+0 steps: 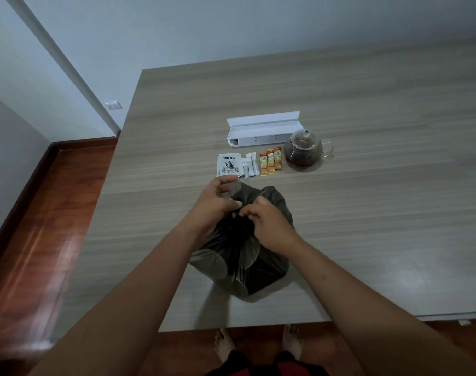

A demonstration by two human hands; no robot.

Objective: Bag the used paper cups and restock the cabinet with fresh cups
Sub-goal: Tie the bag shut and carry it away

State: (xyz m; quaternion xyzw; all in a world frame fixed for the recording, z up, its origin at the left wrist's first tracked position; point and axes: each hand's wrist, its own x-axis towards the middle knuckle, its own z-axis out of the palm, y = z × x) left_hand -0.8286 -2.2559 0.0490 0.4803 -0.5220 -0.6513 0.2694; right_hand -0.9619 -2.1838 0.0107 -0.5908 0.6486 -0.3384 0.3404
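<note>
Both hands pinch the gathered neck of a black garbage bag (242, 256) on the wooden table (367, 213).

The left hand (218, 204) and right hand (266, 221) meet at the bag's top, fingertips nipping the twisted plastic; the bag sits near the table's front edge. At 12 o'clock beyond it lie a tea packet (229, 165), white sachets (251, 165) and orange sachets (270, 162); at 1 o'clock a glass teapot (303, 150), with a white power strip box (262, 130) just behind.

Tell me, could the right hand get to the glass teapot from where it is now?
Probably yes. The right hand is pinching the neck of the black bag, so it must let go first. Beyond that, bare table lies between it and the glass teapot, with nothing standing in the way.
</note>
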